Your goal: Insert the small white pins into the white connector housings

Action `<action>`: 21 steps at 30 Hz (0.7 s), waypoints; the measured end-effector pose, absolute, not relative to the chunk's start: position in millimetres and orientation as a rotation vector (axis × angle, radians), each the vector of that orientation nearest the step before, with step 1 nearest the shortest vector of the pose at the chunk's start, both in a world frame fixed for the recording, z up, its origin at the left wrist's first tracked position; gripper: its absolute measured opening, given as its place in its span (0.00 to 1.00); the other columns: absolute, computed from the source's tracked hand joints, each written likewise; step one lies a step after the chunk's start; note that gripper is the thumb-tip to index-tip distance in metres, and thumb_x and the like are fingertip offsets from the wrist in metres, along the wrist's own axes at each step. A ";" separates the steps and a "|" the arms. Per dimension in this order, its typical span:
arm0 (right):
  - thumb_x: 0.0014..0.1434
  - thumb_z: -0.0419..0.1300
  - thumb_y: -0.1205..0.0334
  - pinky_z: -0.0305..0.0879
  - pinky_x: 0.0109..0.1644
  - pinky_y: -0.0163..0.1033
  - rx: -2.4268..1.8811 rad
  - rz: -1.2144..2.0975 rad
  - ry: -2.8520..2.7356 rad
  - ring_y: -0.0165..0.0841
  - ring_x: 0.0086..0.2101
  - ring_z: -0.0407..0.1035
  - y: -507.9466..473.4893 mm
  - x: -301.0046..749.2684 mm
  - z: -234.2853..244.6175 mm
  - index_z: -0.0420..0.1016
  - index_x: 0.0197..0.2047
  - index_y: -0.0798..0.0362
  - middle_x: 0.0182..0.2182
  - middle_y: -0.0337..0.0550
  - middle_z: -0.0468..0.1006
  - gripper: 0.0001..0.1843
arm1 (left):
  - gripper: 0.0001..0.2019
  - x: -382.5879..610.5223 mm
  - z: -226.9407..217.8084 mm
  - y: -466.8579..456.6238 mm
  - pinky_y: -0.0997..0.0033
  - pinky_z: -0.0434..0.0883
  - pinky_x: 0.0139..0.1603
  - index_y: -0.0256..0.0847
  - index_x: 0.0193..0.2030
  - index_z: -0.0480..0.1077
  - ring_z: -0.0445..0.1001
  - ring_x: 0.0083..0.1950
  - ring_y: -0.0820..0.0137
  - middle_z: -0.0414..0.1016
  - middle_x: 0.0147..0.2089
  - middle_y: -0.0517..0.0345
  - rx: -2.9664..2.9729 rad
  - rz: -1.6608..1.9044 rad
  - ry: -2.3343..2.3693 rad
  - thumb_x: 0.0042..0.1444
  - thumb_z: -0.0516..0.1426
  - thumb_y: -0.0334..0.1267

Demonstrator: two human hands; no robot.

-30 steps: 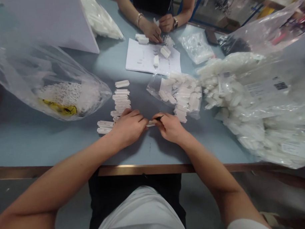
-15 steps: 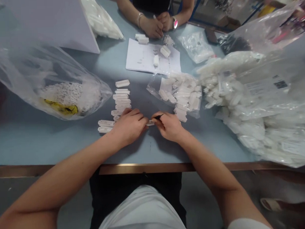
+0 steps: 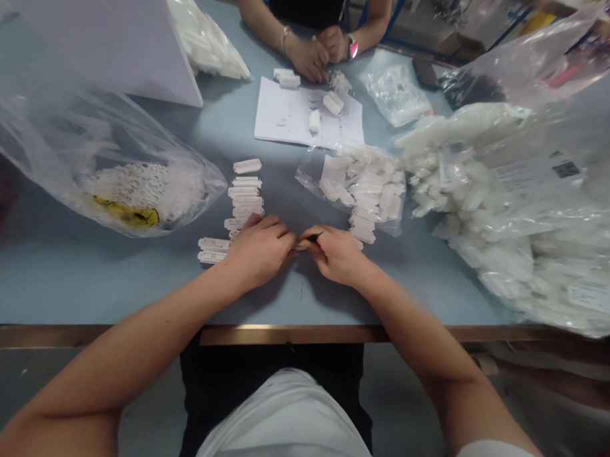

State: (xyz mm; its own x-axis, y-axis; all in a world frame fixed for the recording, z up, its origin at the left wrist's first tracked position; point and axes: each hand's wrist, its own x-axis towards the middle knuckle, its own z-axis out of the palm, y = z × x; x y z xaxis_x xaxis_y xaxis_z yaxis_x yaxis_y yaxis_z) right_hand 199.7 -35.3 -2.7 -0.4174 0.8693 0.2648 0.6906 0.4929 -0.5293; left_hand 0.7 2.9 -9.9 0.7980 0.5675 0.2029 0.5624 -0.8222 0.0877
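Note:
My left hand (image 3: 258,249) lies curled on the blue table (image 3: 111,275), its fingers pressed down on a small white plastic strip (image 3: 299,245) that pokes out between my two hands. My right hand (image 3: 336,253) is closed around a thin dark tool (image 3: 312,237) whose tip meets that strip. Just left of my left hand lie several white strips in a column (image 3: 244,194), two more (image 3: 213,250) set apart near my wrist.
An open clear bag of white parts (image 3: 361,186) sits right of my hands. Large plastic bags lie at the left (image 3: 107,169) and right (image 3: 524,201). Across the table another person's hands (image 3: 319,51) work above a paper sheet (image 3: 291,115). A white board (image 3: 108,42) stands far left.
My hands have stayed almost in place; the right hand has closed in slightly toward the left. The other person's hands have drawn together.

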 end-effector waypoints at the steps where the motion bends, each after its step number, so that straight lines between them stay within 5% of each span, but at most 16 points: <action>1: 0.67 0.49 0.62 0.67 0.41 0.39 -1.279 0.502 -2.248 0.35 0.36 0.74 -34.9 199.6 -2.8 0.71 0.41 0.53 0.35 0.47 0.79 0.10 | 0.10 0.8 -9.8 3.0 0.55 0.65 0.45 0.39 0.35 0.73 0.71 0.44 0.59 0.75 0.33 0.53 2.955 0.343 0.934 0.60 0.56 0.42; 21: 0.67 0.50 0.62 0.67 0.42 0.39 -1.310 0.462 -2.196 0.35 0.38 0.74 -33.0 204.3 -2.1 0.71 0.40 0.53 0.36 0.47 0.80 0.10 | 0.08 -1.0 -11.1 3.4 0.56 0.64 0.45 0.40 0.36 0.73 0.71 0.44 0.59 0.75 0.33 0.54 2.929 0.333 0.921 0.60 0.57 0.42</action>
